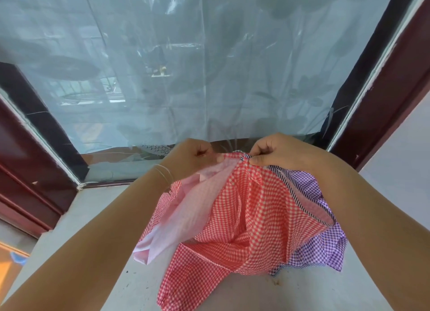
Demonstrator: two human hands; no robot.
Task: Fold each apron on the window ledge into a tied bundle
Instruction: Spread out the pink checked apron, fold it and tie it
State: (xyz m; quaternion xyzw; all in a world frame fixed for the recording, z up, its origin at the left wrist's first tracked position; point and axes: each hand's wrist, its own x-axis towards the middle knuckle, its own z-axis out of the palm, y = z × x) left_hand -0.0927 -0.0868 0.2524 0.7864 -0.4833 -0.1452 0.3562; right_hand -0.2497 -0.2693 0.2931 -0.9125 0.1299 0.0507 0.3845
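Here the left hand (193,157) and right hand (277,153) each pinch the top edge of a red checked apron (244,217), lifting it. It hangs below both hands onto the window ledge (97,217), overlapping a purple checked apron (325,248) at its right.

The red-and-white gingham apron (251,217) shows a pale pink underside at its 9 o'clock side. A navy-and-white striped trim (300,196) edges it at 2 o'clock. Beyond that, at 3 o'clock, lies a purple-and-white checked apron (325,245). The window ledge (97,229) is pale grey with dark specks. The window frame (381,106) is dark maroon, and the plastic sheet (186,66) is translucent grey-blue.
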